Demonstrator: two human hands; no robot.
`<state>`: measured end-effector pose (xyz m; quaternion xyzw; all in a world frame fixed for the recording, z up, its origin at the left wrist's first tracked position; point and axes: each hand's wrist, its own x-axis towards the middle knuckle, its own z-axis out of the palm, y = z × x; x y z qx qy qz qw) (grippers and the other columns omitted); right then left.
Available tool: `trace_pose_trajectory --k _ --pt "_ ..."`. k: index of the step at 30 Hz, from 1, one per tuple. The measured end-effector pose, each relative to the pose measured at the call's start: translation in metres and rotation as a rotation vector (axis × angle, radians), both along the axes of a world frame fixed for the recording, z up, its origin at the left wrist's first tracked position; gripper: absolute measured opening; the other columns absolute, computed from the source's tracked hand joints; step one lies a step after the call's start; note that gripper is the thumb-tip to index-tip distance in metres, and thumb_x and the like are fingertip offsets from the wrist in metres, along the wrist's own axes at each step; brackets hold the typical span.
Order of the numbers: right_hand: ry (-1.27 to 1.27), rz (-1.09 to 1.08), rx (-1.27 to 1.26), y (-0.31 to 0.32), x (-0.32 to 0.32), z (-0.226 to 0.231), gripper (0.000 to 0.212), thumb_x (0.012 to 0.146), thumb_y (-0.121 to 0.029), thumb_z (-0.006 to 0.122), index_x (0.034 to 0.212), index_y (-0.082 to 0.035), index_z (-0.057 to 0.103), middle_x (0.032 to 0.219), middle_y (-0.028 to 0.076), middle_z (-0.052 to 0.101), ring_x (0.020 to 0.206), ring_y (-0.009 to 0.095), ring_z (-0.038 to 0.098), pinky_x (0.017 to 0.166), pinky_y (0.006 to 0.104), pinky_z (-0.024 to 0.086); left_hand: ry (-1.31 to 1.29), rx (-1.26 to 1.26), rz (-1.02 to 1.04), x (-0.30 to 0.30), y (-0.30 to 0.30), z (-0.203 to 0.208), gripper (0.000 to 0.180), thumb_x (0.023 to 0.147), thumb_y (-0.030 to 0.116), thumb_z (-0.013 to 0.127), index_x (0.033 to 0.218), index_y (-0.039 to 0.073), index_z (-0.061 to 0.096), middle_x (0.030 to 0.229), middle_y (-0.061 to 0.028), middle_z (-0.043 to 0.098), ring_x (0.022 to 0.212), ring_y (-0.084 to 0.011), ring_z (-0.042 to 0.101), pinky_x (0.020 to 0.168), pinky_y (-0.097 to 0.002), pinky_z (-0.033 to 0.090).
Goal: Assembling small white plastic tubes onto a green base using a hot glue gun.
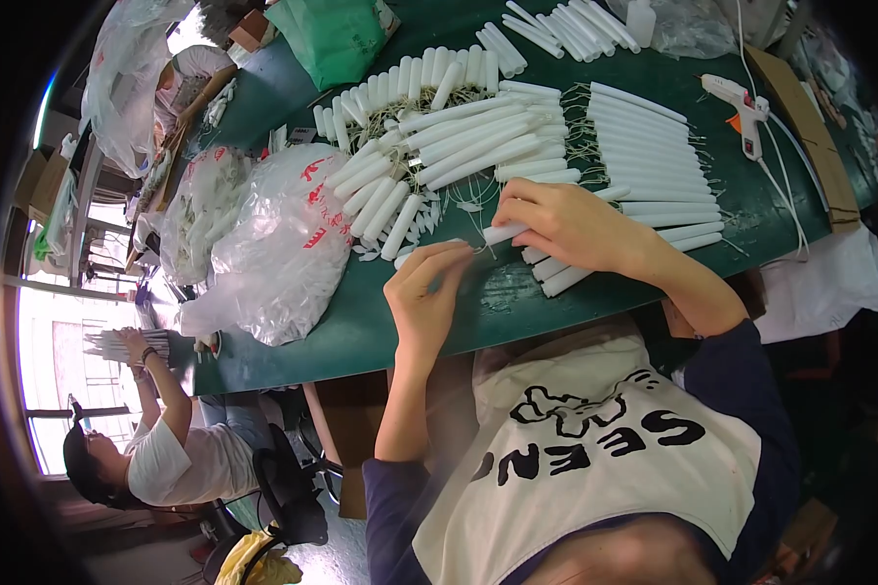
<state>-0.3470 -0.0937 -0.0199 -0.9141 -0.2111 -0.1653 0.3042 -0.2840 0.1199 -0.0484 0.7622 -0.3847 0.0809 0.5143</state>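
green workbench fills the middle of the view; clock read from the held white tube as centre; bright window at 8 o'clock, beyond the bench end.

right hand: thumb and fingers pinching the tube near its end, the tube's free tip aimed at 9 o'clock; left hand at 8 o'clock, fingers bent, tips drawn near one another just beside that tip; cannot tell whether they meet or pinch a thread.

loose tubes at 4 o'clock, partly beneath the right hand; heaped tubes at 12 o'clock, lying across one another; row of tubes at 2 o'clock, side by side, thin cords at their ends; small white pieces at 9 o'clock, near the heap.

clear plastic bag at 9 o'clock, bulging, red print; green bag at 10 to 11 o'clock; glue gun at 2 o'clock, white with orange trigger, lying on the bench; co-worker at 8 o'clock, seated, white top, dark cap, hands at a bundle of pale sticks.
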Motion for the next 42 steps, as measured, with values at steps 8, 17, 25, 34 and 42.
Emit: trace_pose_trajectory --k 8,17,25,34,42 --pt "0.114 -0.003 -0.104 0.0006 0.0015 0.0013 0.015 0.085 -0.011 0.060 0.098 -0.005 0.058 0.093 0.009 0.062 0.084 0.029 0.061 0.071 0.0379 0.049 0.094 -0.059 0.007 0.0005 -0.0013 -0.0062 0.017 0.075 -0.006 0.069 0.090 0.000 0.068 0.089 -0.0107 0.069 0.081 -0.0189 0.067 0.073 -0.0268 0.051" --pt "0.171 0.040 0.019 -0.0011 0.0017 0.0059 0.021 0.081 -0.008 0.063 0.099 -0.004 0.054 0.101 0.010 0.055 0.083 0.033 0.061 0.069 0.0417 0.049 -0.099 -0.018 0.016 0.0022 -0.0011 -0.0051 0.020 0.073 -0.006 0.071 0.091 0.001 0.068 0.089 -0.0101 0.069 0.079 -0.0218 0.067 0.070 -0.0281 0.052" --pt "0.032 0.035 -0.098 -0.0015 0.0039 0.0013 0.019 0.083 -0.013 0.063 0.098 -0.005 0.055 0.093 0.011 0.061 0.083 0.033 0.062 0.069 0.0405 0.050 -0.216 -0.001 0.046 0.0049 -0.0010 -0.0069 0.021 0.070 -0.005 0.072 0.090 0.003 0.068 0.088 -0.0081 0.069 0.076 -0.0219 0.066 0.067 -0.0282 0.051" --pt "0.076 0.047 -0.064 0.0015 0.0025 0.0046 0.020 0.082 -0.010 0.063 0.100 -0.004 0.059 0.087 0.008 0.058 0.082 0.027 0.060 0.071 0.0370 0.049 -0.293 -0.005 0.038 0.0031 -0.0018 -0.0047 0.024 0.067 -0.006 0.072 0.089 0.003 0.067 0.086 -0.0063 0.068 0.074 -0.0211 0.064 0.065 -0.0290 0.050" --pt "-0.054 0.079 -0.180 -0.0012 -0.0008 0.0045 0.019 0.081 -0.007 0.062 0.100 -0.004 0.059 0.084 0.007 0.058 0.077 0.028 0.060 0.067 0.0360 0.050 -0.352 -0.008 0.033 0.0013 -0.0016 -0.0078 0.026 0.066 -0.007 0.073 0.089 0.003 0.067 0.085 -0.0067 0.067 0.073 -0.0220 0.063 0.064 -0.0298 0.050"
